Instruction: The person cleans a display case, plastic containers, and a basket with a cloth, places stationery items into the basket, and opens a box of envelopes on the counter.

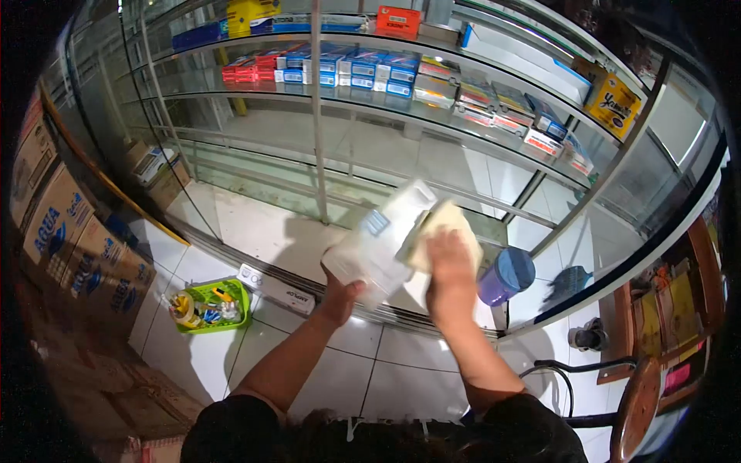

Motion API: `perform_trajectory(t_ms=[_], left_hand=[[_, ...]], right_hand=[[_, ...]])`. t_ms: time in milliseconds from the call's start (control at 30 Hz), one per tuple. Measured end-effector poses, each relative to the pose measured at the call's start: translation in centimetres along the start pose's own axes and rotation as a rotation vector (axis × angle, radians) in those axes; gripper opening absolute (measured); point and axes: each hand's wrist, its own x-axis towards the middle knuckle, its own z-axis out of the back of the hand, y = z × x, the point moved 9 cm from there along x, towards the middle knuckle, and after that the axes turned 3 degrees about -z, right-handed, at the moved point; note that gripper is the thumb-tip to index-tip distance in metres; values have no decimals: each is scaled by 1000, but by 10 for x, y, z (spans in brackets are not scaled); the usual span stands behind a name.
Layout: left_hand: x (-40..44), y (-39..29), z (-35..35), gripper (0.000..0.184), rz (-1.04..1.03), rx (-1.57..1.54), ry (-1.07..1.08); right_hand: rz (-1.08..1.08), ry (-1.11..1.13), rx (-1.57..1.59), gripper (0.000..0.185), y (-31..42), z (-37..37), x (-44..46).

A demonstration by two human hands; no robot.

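My left hand (338, 299) grips a translucent white plastic container (369, 261) by its lower left end, with the thumb on the near side. The container is tilted and bears a small bluish label. A pale yellow cloth (468, 231) is in my right hand (451, 258), blurred by motion, at the right side of the container. Whether the cloth touches the container there I cannot tell. To the right of my right hand stands a purple tub with a blue-grey lid (507, 275).
A glass display case holds several small boxes (359, 68) on its shelves (432, 116). On the tiled floor lie a green basket (245, 312) of small items and a long white box (282, 293). Cartons (85, 247) stand left; a stool (637, 409) stands right.
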Motion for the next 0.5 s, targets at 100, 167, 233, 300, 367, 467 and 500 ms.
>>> perform_trajectory(t_ms=[100,167,233,300,367,467,500], left_hand=[[-6,5,-14,90,37,-14,-66],[-5,13,-3,90,46,-18,-114],[11,24,28,90,-129,235,-13],[11,12,29,90,-218,370,35],[4,-8,27,87,-8,89,-256],[1,-3,46,85,80,-52,-377],[1,4,52,84,84,-47,-347]], right_hand=[[90,37,45,51,27,-28,-25],[114,117,171,46,37,-33,-34],[148,264,428,37,50,-40,-41],[-50,513,625,33,32,-52,-37],[-458,1016,976,33,15,-79,-57],[-551,1025,918,38,-7,-90,-60],[-613,1025,881,42,-17,-95,-64]])
